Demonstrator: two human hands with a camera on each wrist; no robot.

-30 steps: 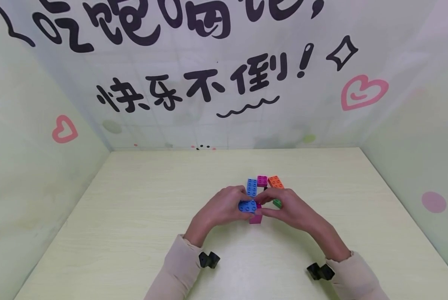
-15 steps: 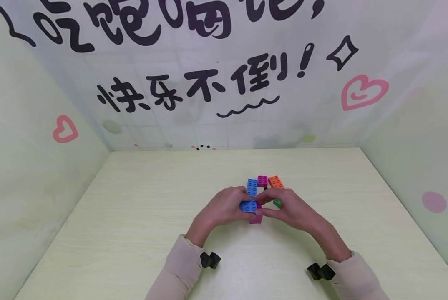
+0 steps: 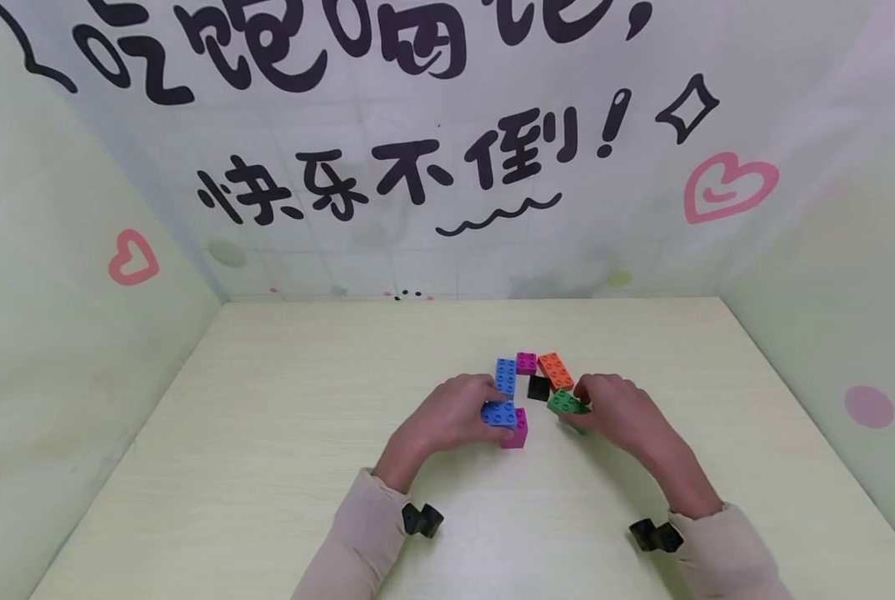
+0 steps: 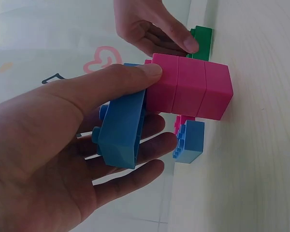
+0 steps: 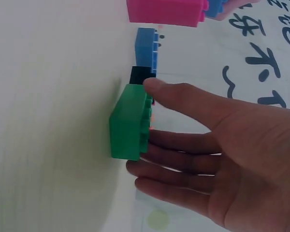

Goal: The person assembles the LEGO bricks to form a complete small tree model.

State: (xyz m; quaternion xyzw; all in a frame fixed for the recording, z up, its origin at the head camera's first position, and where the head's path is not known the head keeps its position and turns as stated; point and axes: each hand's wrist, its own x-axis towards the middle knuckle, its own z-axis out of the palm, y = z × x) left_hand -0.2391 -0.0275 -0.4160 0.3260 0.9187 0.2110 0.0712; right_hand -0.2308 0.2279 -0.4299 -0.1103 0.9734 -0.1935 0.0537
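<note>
My left hand (image 3: 451,414) holds a blue brick (image 4: 121,128) that sits across the top of a stack of pink bricks (image 4: 189,86). In the left wrist view, its thumb lies over the blue brick onto the upper pink brick, fingers behind. The pink stack stands upright. My right hand (image 3: 622,412) is at a green brick (image 5: 128,123), thumb at its near side and fingers on the far side. The green brick's studs point up, and its right end is partly hidden by the hand in the head view.
Behind the hands, a second blue brick (image 3: 505,377), a small magenta brick (image 3: 526,362) and an orange brick (image 3: 556,372) lie close together. A black block (image 3: 539,387) lies between them and the green brick. The pale table (image 3: 327,358) meets walls at the back and sides.
My right hand has left the pink stack and blue brick and moved right to the green brick, uncovering the black block. The left hand keeps its hold in nearly the same place.
</note>
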